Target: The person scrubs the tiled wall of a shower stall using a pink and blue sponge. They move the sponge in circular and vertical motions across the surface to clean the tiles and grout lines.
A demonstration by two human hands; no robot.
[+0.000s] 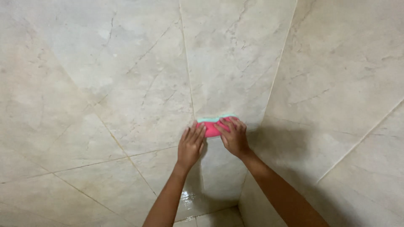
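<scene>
Both hands press a pink sponge with a pale green edge [215,124] flat against the marble-look tiled wall [139,80], right in the corner seam; the left hand [190,145] lies at 8 o'clock of it, fingers together and laid flat over its left end; the right hand [234,136] covers its right half from 4 o'clock, fingers curled over the top. Low down, at 6 o'clock, the tiles [198,201] shine, probably wet, so that strip seems already wiped; the wall above and to both sides looks matt and apparently untouched.
</scene>
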